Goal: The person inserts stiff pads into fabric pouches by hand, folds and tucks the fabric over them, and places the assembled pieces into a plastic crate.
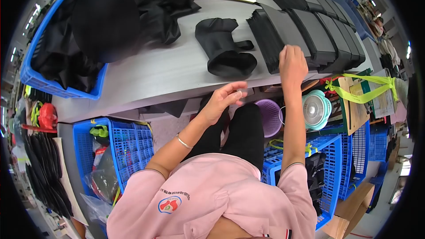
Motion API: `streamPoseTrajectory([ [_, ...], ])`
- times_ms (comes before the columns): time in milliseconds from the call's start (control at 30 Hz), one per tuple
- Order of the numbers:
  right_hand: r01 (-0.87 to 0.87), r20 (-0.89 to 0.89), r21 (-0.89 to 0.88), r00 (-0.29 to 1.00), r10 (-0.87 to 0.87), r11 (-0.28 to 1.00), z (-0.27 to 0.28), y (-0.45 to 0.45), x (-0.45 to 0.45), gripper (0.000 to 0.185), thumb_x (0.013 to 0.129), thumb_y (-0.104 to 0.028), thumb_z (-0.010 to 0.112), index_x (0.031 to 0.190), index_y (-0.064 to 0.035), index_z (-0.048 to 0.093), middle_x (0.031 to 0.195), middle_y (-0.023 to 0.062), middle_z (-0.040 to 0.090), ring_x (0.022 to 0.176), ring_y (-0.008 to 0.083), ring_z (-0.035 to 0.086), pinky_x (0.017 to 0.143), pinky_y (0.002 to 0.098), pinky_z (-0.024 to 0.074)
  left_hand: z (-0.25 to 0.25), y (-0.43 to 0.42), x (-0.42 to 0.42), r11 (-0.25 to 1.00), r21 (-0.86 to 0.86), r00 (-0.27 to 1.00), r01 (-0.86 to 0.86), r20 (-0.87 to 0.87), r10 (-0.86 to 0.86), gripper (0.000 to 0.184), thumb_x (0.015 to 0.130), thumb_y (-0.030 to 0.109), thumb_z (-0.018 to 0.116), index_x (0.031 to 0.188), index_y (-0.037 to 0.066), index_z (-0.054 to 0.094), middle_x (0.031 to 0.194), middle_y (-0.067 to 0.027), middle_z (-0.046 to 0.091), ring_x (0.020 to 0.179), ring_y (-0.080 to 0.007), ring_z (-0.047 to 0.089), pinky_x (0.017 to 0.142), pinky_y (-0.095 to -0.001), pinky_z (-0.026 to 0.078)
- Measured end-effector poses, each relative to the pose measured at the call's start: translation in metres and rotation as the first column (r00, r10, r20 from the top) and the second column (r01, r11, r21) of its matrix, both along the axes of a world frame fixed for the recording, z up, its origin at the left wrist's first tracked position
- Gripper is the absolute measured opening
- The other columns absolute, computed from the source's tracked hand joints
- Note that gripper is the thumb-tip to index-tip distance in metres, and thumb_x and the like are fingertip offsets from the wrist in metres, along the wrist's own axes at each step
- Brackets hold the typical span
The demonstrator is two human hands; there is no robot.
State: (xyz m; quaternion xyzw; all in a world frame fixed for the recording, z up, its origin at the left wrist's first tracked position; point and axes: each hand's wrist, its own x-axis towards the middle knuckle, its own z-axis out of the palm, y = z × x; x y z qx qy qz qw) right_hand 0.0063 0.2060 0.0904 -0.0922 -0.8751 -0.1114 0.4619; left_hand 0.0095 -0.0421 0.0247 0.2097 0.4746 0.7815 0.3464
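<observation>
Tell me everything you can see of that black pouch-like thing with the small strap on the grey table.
The black pouch-like thing lies slightly crumpled on the grey table, apparently touching nothing else. It looks like soft fabric shaped as a short tube, its wide opening towards the table's near edge; a small strap sticks out on the right.

One head-worn view looks forward and steeply down, from close above the pink shirt (212, 181) at bottom centre, past the left hand (225, 99) and right hand (294, 65) mid-frame, to the grey worktable (155, 68) above; fisheye curvature darkens the corners.
</observation>
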Motion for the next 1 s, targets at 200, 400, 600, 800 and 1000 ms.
streamPoseTrajectory([
  [200,-0.256,0.144,-0.147,0.95,0.277,0.955,-0.017,-0.121,0.097,0.017,0.082,-0.003,0.066,0.099,-0.0009,0.062,0.121,0.0162,0.065,0.084,0.0258,0.065,0.071,0.0351,0.0529,-0.019,0.012,-0.001,0.969,0.241,0.978,0.044,0.188,-0.091,0.088,0.081,0.065,0.067,0.143,0.006,0.044,0.146,-0.0091,0.045,0.131,-0.0223,0.047,0.109,-0.0402,0.037],
  [400,-0.369,-0.05,-0.843,0.778,0.626,0.392,-0.031,-0.145,0.131,0.009,0.094,-0.006,0.058,0.099,0.0017,0.061,0.111,0.0139,0.068,0.078,0.029,0.067,0.067,0.034,0.0527,-0.045,0.003,0.006,0.899,0.416,0.929,0.138,0.261,-0.263,0.101,0.073,0.07,0.071,0.146,0.009,0.039,0.144,-0.0113,0.047,0.132,-0.0278,0.047,0.111,-0.0443,0.038],
  [600,-0.256,0.005,-0.828,0.886,0.464,0.499,-0.046,-0.146,0.141,0.006,0.087,-0.004,0.064,0.092,-0.0011,0.066,0.104,0.0109,0.063,0.08,0.0267,0.061,0.067,0.0354,0.0494,-0.015,-0.013,0.008,0.95,0.312,0.926,0.008,0.355,-0.125,0.08,0.08,0.043,0.078,0.141,0.004,0.044,0.131,-0.0162,0.058,0.125,-0.0379,0.054,0.108,-0.05,0.043],
  [800,-0.245,0.044,-0.715,0.919,0.393,0.654,-0.059,-0.145,0.144,0.019,0.084,-0.008,0.068,0.102,-0.0027,0.063,0.108,0.0133,0.061,0.089,0.0287,0.06,0.074,0.0396,0.0482,-0.024,-0.02,0.017,0.957,0.273,0.838,-0.102,0.542,-0.065,0.048,0.086,0.018,0.072,0.127,0.001,0.054,0.109,-0.0151,0.068,0.108,-0.0355,0.066,0.098,-0.0487,0.052],
  [1000,-0.031,0.045,-0.993,0.807,0.589,0.118,-0.058,-0.14,0.155,0.05,0.094,-0.023,0.065,0.136,-0.0015,0.048,0.106,0.0201,0.067,0.093,0.0308,0.069,0.081,0.0359,0.0519,-0.019,-0.017,0.022,0.994,0.108,0.893,-0.004,0.447,-0.045,0.045,0.086,0.015,0.071,0.123,-0.005,0.055,0.105,-0.0172,0.069,0.1,-0.03,0.068,0.093,-0.0436,0.055],
])
